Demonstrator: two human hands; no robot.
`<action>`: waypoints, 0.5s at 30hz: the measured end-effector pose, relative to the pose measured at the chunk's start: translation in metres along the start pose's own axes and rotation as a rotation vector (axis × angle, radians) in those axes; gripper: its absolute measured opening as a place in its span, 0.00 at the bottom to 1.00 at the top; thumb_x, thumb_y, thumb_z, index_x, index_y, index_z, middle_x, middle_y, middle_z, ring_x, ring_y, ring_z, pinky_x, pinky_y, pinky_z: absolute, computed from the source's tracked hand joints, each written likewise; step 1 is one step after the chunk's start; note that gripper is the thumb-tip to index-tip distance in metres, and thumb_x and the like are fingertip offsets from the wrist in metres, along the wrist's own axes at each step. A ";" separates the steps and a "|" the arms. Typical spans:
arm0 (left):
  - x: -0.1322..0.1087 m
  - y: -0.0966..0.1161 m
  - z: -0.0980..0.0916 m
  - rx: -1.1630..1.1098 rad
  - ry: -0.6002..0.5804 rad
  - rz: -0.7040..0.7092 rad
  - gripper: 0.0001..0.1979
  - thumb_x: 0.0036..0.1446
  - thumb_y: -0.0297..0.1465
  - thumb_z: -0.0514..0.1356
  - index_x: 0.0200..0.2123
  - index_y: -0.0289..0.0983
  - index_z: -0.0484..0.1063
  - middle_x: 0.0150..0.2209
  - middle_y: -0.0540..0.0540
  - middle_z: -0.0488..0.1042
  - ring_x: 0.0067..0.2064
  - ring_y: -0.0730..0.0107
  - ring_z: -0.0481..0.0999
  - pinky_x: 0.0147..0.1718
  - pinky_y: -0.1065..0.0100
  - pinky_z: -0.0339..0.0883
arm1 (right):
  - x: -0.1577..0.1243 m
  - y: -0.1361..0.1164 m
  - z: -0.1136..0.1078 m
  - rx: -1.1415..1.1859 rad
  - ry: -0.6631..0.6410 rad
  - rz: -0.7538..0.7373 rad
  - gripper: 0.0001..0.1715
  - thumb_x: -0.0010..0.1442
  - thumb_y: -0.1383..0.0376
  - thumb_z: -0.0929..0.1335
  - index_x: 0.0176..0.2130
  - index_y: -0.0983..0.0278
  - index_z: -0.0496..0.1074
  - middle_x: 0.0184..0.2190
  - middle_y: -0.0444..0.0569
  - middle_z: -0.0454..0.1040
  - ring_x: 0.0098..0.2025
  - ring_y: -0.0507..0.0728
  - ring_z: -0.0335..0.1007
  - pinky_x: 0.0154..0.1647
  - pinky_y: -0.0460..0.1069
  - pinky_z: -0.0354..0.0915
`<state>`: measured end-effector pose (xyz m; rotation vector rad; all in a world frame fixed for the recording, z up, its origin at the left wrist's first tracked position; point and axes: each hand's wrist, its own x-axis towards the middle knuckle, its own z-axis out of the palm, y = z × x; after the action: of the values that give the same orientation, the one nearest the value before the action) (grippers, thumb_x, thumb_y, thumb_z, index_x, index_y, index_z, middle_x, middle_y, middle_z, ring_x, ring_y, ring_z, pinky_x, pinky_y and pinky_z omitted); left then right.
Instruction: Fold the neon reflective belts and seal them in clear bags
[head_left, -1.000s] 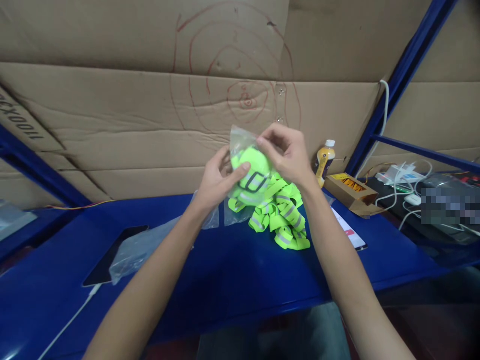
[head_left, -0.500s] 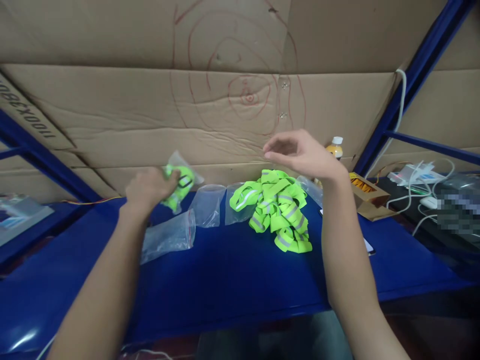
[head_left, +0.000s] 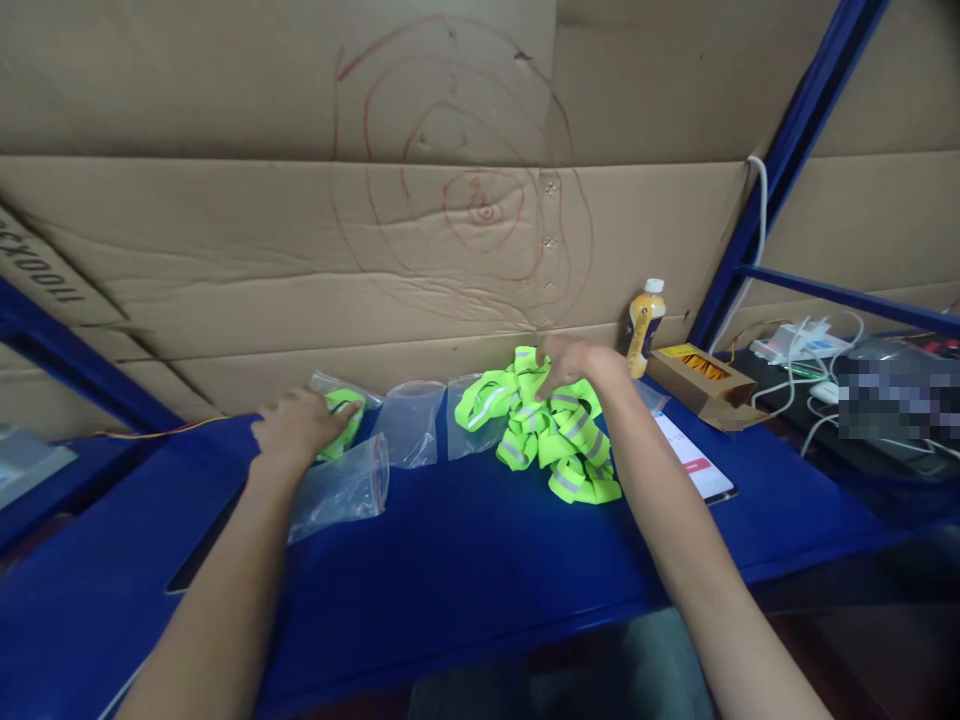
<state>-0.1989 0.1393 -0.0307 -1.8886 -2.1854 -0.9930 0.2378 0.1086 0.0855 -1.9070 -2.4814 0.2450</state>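
Note:
My left hand rests at the back left of the blue table, fingers closed over a clear bag holding a neon green band. My right hand reaches down into the heap of neon green reflective bands at the table's middle, its fingers curled onto the top of the heap. Several empty clear zip bags lie between the two hands, one with a red seal just below my left hand.
Cardboard sheets with red circles form the back wall. A yellow bottle, an open cardboard box and a phone lie to the right. Cables and chargers sit further right. Blue frame bars run on both sides.
The filled bag left my right hand and went left and down to the table in my left hand. My right hand dropped from mid-air onto the green heap.

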 end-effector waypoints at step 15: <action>-0.054 0.226 -0.017 -0.427 -0.278 0.611 0.41 0.61 0.56 0.68 0.68 0.36 0.72 0.65 0.30 0.76 0.66 0.34 0.75 0.66 0.43 0.66 | -0.012 0.024 -0.022 0.505 0.693 -0.156 0.15 0.57 0.77 0.67 0.41 0.65 0.79 0.34 0.51 0.82 0.36 0.59 0.81 0.41 0.53 0.77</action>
<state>0.0143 0.0906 0.0507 -2.7825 -1.3776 -1.1713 0.2663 0.1056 0.1049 -1.2952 -1.8613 0.1508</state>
